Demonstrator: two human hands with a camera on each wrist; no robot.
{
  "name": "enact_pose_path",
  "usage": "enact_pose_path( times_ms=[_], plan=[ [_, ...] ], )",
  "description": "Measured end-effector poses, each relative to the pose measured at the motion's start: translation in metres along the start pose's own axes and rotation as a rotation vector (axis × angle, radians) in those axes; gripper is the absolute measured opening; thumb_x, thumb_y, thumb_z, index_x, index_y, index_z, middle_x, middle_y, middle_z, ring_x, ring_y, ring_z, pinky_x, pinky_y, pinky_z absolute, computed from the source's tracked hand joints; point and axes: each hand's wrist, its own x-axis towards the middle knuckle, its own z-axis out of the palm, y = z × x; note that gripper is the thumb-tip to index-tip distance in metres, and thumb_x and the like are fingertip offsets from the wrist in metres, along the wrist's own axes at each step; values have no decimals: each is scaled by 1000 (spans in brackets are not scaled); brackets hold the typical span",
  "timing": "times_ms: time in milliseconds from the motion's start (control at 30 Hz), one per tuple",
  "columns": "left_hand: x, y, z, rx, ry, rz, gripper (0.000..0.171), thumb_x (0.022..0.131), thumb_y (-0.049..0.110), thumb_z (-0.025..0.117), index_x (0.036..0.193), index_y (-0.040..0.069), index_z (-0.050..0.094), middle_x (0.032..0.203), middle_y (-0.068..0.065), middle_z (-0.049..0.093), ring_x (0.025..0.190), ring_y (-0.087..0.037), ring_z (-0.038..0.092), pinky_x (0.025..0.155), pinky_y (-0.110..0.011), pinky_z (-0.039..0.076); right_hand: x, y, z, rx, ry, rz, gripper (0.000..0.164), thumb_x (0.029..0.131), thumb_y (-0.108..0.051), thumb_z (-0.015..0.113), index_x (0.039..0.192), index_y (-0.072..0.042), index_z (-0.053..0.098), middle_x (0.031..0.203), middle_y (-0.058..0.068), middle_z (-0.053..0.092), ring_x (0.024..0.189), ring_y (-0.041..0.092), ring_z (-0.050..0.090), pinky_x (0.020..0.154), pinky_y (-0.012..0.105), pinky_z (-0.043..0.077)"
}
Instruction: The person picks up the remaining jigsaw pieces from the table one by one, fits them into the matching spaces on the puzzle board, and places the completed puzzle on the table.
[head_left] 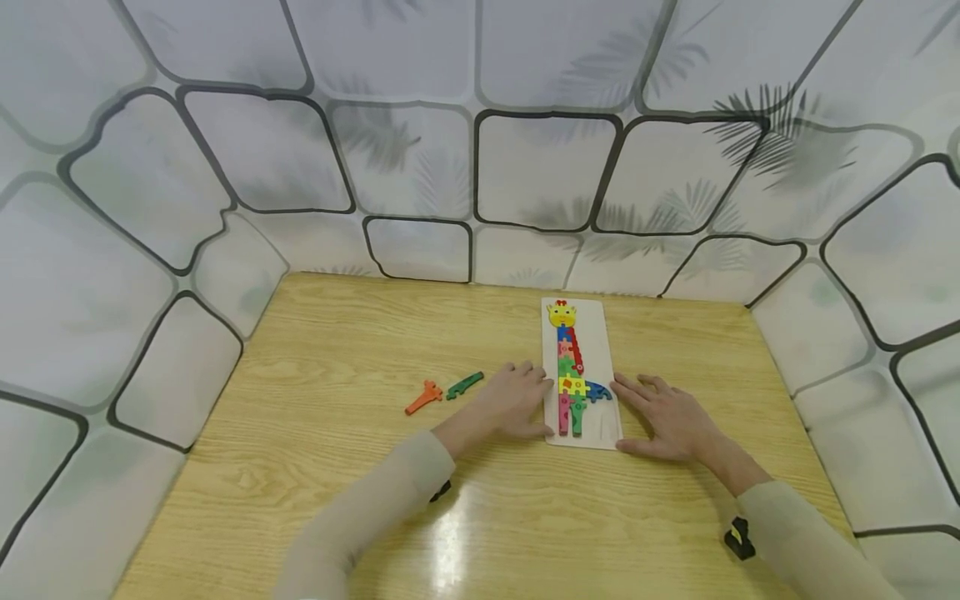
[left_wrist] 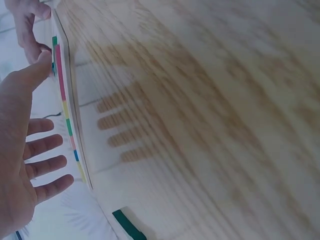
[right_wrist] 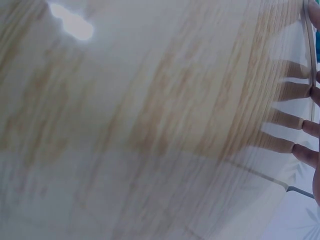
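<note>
A giraffe jigsaw puzzle (head_left: 573,387) of colourful pieces lies in its pale board (head_left: 592,321) on the table. Its head is yellow, with a red mane piece, a blue tail piece, and pink and green legs. At the board's left edge is my left hand (head_left: 516,402), fingers extended, thumb and fingertips at the rim. Along the right edge rests my right hand (head_left: 667,418), its fingers spread out towards the rim. Neither hand grips a piece. In the left wrist view the left hand (left_wrist: 20,145) shows straight, separated fingers beside the board.
Left of my left hand lie two loose pieces, an orange one (head_left: 424,397) and a dark green one (head_left: 465,385). The wooden table (head_left: 315,350) meets patterned white walls (head_left: 420,167) at the back and sides. Dark straps (head_left: 739,538) show under the wrists.
</note>
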Motion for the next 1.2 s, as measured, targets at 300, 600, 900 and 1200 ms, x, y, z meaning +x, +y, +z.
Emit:
enact_pose_path(
  times_ms=[300,600,900,1200],
  plan=[
    [-18,-13,-1,21,26,-17,83,94,77,55,151,16,55,151,-5,60,137,-24,58,112,-44,52,0,-1,0,15,9,-4,102,86,-83,60,165,-23,38,170,2,41,145,42,49,96,65,56],
    [-36,-29,3,-27,8,-62,77,97,72,55,150,16,55,152,-6,59,140,-27,56,116,-47,50,1,-1,0,0,12,-2,102,86,-83,60,164,-22,39,170,3,42,145,42,49,96,65,56],
    [-51,-43,6,18,9,-73,76,98,71,54,150,16,56,151,-7,61,139,-27,58,112,-45,52,0,0,1,10,2,7,102,86,-84,60,165,-23,38,170,3,42,146,42,48,98,66,55],
    [-70,-62,13,-3,58,-77,74,98,67,59,147,11,59,147,-11,63,136,-31,60,110,-48,54,0,0,3,16,9,8,102,86,-84,60,165,-24,37,170,3,41,147,42,47,99,67,54]
  ],
)
